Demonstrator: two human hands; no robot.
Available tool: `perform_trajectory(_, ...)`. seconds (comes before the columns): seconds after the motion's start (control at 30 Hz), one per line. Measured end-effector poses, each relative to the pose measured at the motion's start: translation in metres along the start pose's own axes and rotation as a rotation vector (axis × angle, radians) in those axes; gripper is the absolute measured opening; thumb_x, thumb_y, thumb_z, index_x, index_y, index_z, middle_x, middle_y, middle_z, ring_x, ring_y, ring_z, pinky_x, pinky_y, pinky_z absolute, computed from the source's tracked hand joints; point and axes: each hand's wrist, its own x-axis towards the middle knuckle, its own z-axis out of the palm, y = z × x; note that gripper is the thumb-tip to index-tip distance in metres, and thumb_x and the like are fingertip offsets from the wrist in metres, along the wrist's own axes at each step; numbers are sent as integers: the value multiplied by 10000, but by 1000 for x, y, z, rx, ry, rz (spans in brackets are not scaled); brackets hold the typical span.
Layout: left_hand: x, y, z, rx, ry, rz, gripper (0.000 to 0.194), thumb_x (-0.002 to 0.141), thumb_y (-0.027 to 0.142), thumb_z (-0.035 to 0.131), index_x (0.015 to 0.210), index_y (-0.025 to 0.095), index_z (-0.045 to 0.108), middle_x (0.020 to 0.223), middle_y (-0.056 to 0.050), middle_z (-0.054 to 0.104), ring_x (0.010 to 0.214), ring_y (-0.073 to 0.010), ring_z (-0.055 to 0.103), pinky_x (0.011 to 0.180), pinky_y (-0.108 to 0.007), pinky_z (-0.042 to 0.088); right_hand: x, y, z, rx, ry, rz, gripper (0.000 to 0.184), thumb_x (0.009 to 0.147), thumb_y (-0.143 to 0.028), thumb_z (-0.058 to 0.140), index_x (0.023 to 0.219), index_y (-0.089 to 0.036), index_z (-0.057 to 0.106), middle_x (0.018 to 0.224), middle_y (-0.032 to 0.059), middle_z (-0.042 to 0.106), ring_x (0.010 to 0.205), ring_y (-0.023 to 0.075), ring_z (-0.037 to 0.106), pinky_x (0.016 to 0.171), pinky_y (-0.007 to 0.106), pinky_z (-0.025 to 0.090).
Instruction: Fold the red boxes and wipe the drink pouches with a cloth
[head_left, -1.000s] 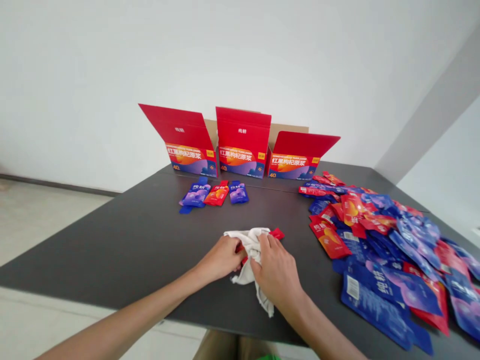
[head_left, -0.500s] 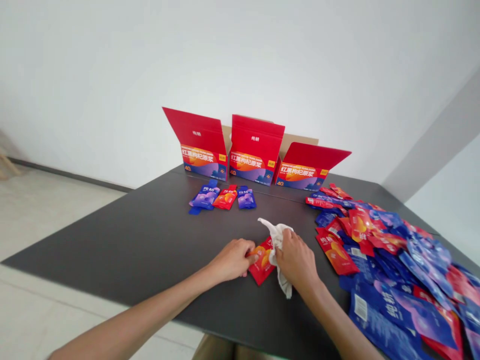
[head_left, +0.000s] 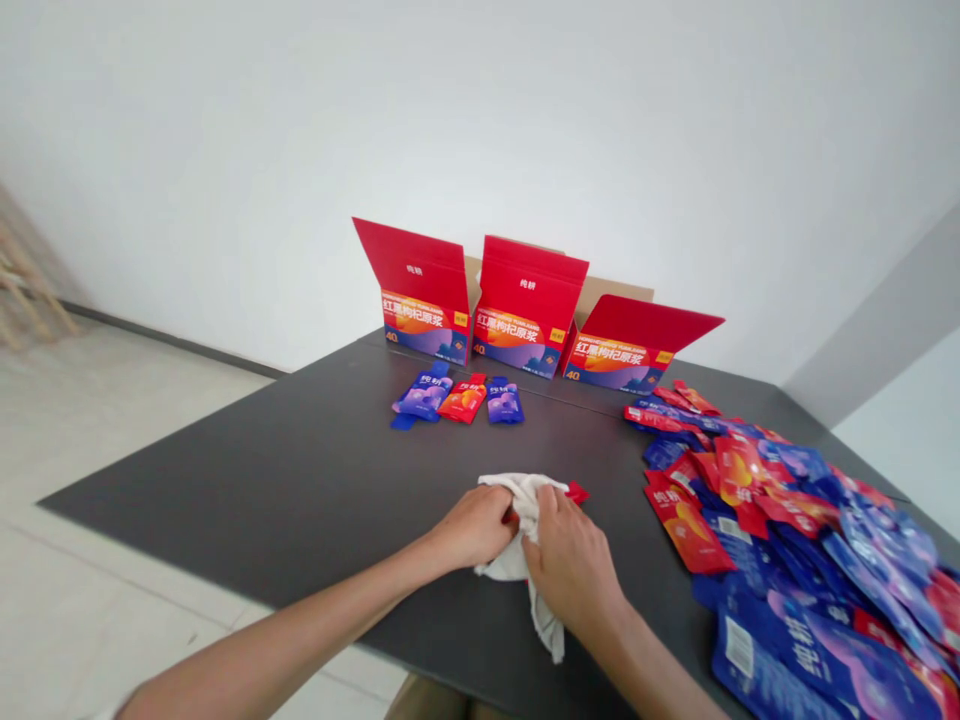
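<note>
Both forearms reach forward over a black table. The right hand, fingers bent, grips a white cloth lying over a red pouch; the left hand is curled closed on its left end. Cloth and fingers hide most of the pouch except its far-right corner. The frame cuts off a pouch pile at right.

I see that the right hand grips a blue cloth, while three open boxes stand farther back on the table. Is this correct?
Only the colour is wrong: the head view shows a white cloth in the right hand. The rest holds.
</note>
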Motion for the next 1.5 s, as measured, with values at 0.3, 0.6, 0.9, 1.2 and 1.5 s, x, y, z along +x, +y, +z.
perform_trajectory(0.3, 0, -4, 3, 0, 13, 22, 112, 731, 171, 460, 684, 176, 562, 753, -48, 650, 681, -164, 586, 560, -228, 327, 0, -6, -6, -31, -17, 20, 219, 788, -211, 493, 1004, -209, 455, 1002, 62, 566, 932, 206, 557, 711, 279, 402)
perform_trajectory(0.6, -2, -3, 3, -5, 23, 10, 105, 735, 171, 478, 678, 175, 566, 745, -49, 647, 681, -170, 586, 567, -234, 334, 1, -12, -7, -78, -5, 67, 197, 798, -195, 487, 993, -200, 462, 996, 74, 569, 929, 214, 561, 705, 283, 408)
perform_trajectory(0.9, -3, -5, 5, -39, 20, 54, 126, 774, 210, 478, 744, 191, 599, 822, -55, 671, 786, -194, 614, 667, -250, 389, -6, -13, -6, -69, -5, 111, 195, 792, -190, 484, 986, -199, 469, 966, 67, 573, 921, 208, 561, 699, 273, 413)
perform_trajectory(1.2, -3, -3, 5, -33, 8, 13, 151, 786, 259, 484, 702, 186, 586, 734, -42, 650, 704, -180, 596, 614, -242, 371, -11, -7, -2, -99, 14, 156, 191, 798, -195, 477, 988, -197, 460, 957, 70, 574, 890, 206, 566, 692, 275, 416)
perform_trajectory(1.5, -3, -4, 5, -8, 19, 36, 169, 811, 269, 463, 706, 191, 570, 722, -38, 641, 698, -171, 586, 638, -246, 360, -14, -5, -2, -115, 26, 200, 163, 806, -209, 465, 968, -192, 455, 935, 71, 567, 867, 220, 569, 661, 292, 423)
